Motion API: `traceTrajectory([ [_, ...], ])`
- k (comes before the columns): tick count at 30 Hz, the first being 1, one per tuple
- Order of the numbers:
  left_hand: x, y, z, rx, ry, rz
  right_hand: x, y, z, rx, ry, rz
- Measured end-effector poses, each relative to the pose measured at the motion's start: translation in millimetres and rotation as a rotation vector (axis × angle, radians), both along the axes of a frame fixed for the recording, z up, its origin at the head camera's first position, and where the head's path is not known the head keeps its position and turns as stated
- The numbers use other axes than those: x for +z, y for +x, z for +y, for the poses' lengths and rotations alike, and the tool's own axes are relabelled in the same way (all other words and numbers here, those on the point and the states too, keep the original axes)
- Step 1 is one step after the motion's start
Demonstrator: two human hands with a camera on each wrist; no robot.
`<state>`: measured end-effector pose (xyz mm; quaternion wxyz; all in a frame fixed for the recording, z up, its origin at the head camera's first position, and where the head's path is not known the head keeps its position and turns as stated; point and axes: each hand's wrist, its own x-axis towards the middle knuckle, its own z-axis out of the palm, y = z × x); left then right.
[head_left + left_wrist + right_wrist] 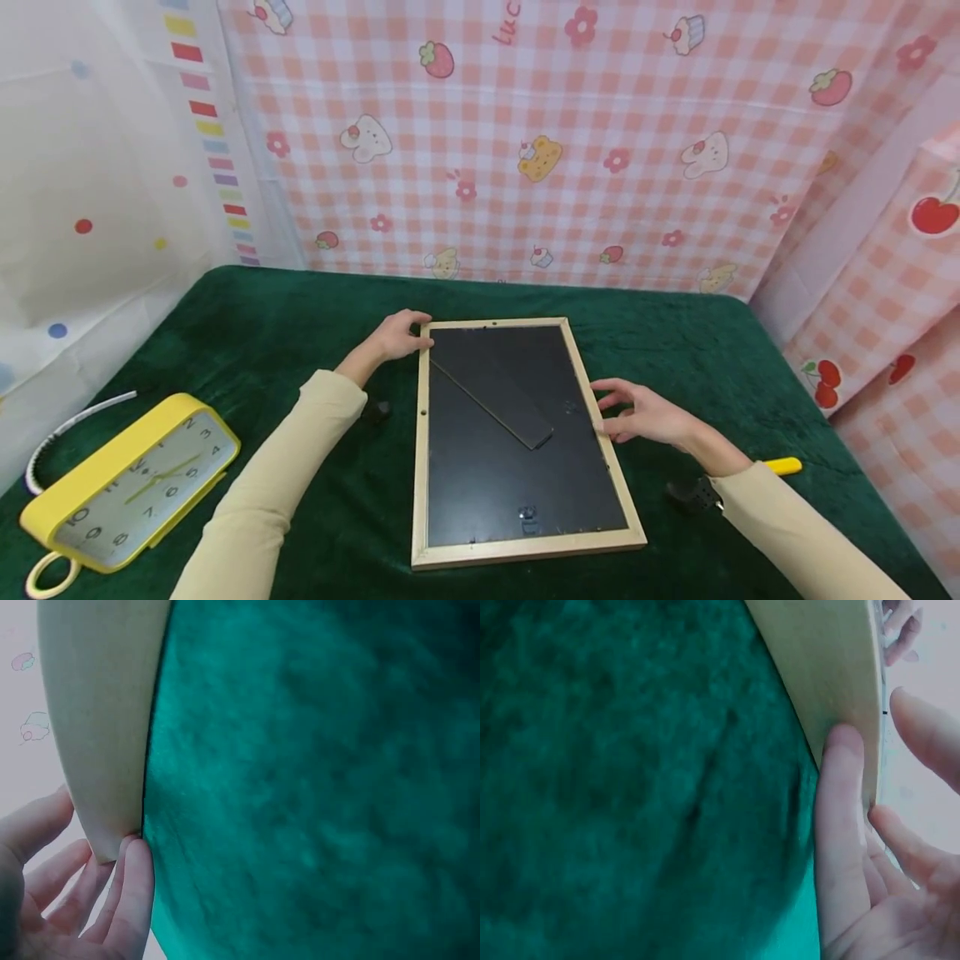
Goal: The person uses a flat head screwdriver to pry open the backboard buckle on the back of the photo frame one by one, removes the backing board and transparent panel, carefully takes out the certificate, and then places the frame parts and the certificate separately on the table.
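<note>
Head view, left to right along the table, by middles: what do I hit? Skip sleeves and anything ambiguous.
Yellow clock → left hand → framed black board → right hand → yellow object, partly hidden by the sleeve.

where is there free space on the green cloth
Free: far right, between the frame, right hand and checked curtain; far left, between yellow clock, left hand and curtain. Crowded: near left, where clock and left sleeve sit close, and beside the right sleeve, around the yellow object.
</note>
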<state>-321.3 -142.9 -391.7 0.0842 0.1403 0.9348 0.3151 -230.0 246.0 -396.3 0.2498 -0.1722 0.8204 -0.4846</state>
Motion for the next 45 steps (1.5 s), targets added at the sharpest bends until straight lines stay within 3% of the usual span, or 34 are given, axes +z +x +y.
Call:
traceTrajectory([
  [12, 2.8, 12.3, -24.4, -0.002, 0.011, -0.035, 2.6, -19.3, -15, 0.044, 0.041, 0.008],
  [21, 7.1, 33.7, -51.7, -0.017, 0.029, -0.120, 7.5, -33.5, -30, 0.077, 0.121, 0.052],
  [25, 7.8, 41.6, -59.8, -0.033, 0.028, -0.118, 10.9, -25.7, -26, 0.056, 0.178, 0.103],
  [29, 8.5, 43.6, -62.0, -0.056, 0.028, -0.112, 19.4, -4.5, -8, 0.020, 0.291, 0.177],
  [32, 9.0, 42.9, -62.5, -0.055, 0.037, -0.147, 24.9, 15.5, 11, 0.033, 0.287, 0.087],
  [36, 9.2, 42.3, -63.3, -0.036, 0.079, -0.196, 28.6, 38.9, 30, 0.086, 0.136, -0.154],
  [39, 9.7, 42.3, -64.0, -0.035, 0.111, -0.203, 27.9, 50.1, 35, 0.106, 0.027, -0.280],
  [42, 10.9, 42.6, -64.3, -0.042, 0.131, -0.206, 25.9, 56.7, 33, 0.104, -0.041, -0.351],
  [45, 11.3, 43.1, -65.9, -0.045, 0.125, -0.207, 24.5, 59.2, 30, 0.087, -0.089, -0.362],
])
